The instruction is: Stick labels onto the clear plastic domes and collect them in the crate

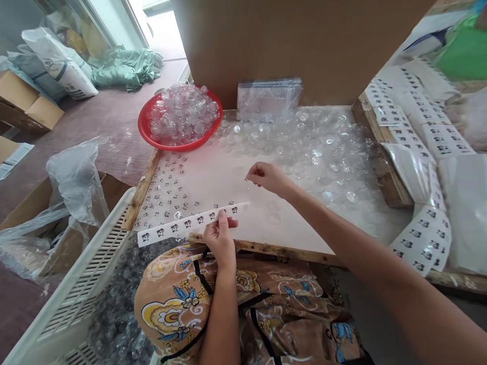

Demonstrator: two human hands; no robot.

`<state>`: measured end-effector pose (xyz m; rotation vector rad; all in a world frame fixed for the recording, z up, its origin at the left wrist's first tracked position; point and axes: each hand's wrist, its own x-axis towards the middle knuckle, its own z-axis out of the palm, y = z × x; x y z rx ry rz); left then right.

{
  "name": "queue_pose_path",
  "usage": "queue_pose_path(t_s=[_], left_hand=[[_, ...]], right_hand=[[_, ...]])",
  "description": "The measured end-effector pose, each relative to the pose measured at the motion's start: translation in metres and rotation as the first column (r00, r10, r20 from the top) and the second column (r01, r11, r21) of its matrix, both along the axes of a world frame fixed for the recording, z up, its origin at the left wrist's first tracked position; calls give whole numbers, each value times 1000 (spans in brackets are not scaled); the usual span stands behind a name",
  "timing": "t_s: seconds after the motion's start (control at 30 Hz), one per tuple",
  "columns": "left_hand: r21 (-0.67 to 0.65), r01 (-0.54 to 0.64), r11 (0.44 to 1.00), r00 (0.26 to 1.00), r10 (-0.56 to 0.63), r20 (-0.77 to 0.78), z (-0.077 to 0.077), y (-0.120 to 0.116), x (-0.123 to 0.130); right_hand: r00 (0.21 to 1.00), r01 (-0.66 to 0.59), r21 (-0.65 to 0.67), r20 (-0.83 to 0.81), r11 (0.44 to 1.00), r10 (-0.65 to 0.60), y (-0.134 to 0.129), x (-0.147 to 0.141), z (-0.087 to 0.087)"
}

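Centrally, near the front of a white work surface [216,172]: a long white strip [167,230] with one row of small black panda prints, slanting from lower left up to the right, near end out beyond the front edge. Pinched near its upper right end by the left hand [221,235], thumb on top, fingers beneath. Probably light, thin and bendy, with a smooth face, easy to crease or tear under a hard tug. Best taken by the plain margins or the bare right end, away from the prints, with a second hold farther down against drooping.

Just beyond the strip, apart from the left hand: the right hand [271,178], thumb and fingertips closed on a tiny dark bit [246,179], too small to name.

Left of the hands, on the surface: scattered small panda prints [167,187]. To the right and back: many clear, shiny round pieces [323,152]. At the back left corner: a red basin [186,147] heaped with more clear pieces. Beside it, against a tall brown cardboard panel [304,45]: a clear-wrapped flat pack [268,99].

Farther right: bundled printed sheets [428,235]. Below left: a white slatted crate [89,258]. Nearest, over the lap: brown flowered cloth [171,314].
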<state>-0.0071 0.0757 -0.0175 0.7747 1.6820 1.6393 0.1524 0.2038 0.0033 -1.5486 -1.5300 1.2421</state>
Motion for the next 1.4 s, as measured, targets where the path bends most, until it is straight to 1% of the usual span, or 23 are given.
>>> queue_pose_path(t_s=[0.03, 0.1, 0.2, 0.4, 0.47, 0.57, 0.63, 0.7, 0.77, 0.87, 0.93, 1.0, 1.07, 1.1, 1.17, 1.23, 1.3, 1.4], left_hand=[[5, 23, 1000, 999, -23, -40, 0, -2, 0], [17, 61, 998, 993, -59, -102, 1, -5, 0], [33, 84, 996, 988, -79, -135, 1, -7, 0], [31, 89, 995, 988, -85, -130, -1, -7, 0], [28, 89, 996, 988, -85, -126, -1, -7, 0], [21, 86, 996, 988, -82, -130, -2, -7, 0], [20, 87, 996, 988, -83, -129, -2, -7, 0], [24, 91, 996, 988, -87, -125, -1, -7, 1], [32, 89, 996, 988, -84, -129, 0, -7, 1], [35, 76, 997, 988, -70, -140, 1, -7, 1], [31, 73, 997, 988, -68, -141, 0, -8, 0], [28, 83, 996, 988, -78, -134, 0, -8, 0], [30, 92, 995, 989, -88, -118, -1, -7, 0], [32, 92, 995, 990, -88, -108, -1, -7, 0], [31, 83, 996, 993, -81, -82, -1, -5, 0], [28, 80, 996, 995, -78, -56, 0, -4, 1], [15, 78, 997, 996, -78, -36, 1, -3, 1], [-16, 71, 997, 997, -72, -22, 3, -2, 1]], right_hand=[[1000, -23, -74, -6, 997, 22, 5, 0, -5], [998, -56, -141, 13, 988, 59, 10, -2, -15], [991, -74, -132, 105, 988, 88, 11, -7, -22], [963, -89, -89, 246, 992, 109, 14, -12, -21], [952, -99, -56, 287, 993, 111, 13, -13, -22], [922, -126, 49, 375, 991, 99, 7, -18, -26], [897, -134, 132, 437, 982, 64, 2, -23, -29], [881, -123, 187, 473, 975, 21, -2, -32, -32], [891, -120, 195, 453, 973, 20, -6, -42, -33], [938, -159, 185, 333, 970, 90, -5, -54, -32], [955, -155, 256, 287, 954, 78, 0, -57, -31], [946, -137, 385, 323, 913, 6, 9, -53, -33], [916, -163, 461, 400, 872, -40, 18, -44, -37], [898, -190, 459, 439, 868, -35, 20, -39, -40], [867, -251, 410, 497, 877, 16, 20, -28, -45], [856, -298, 370, 512, 880, 75, 10, -18, -48], [872, -315, 381, 478, 869, 107, -4, -10, -44], [926, -285, 435, 356, 854, 128, -27, -5, -27]])
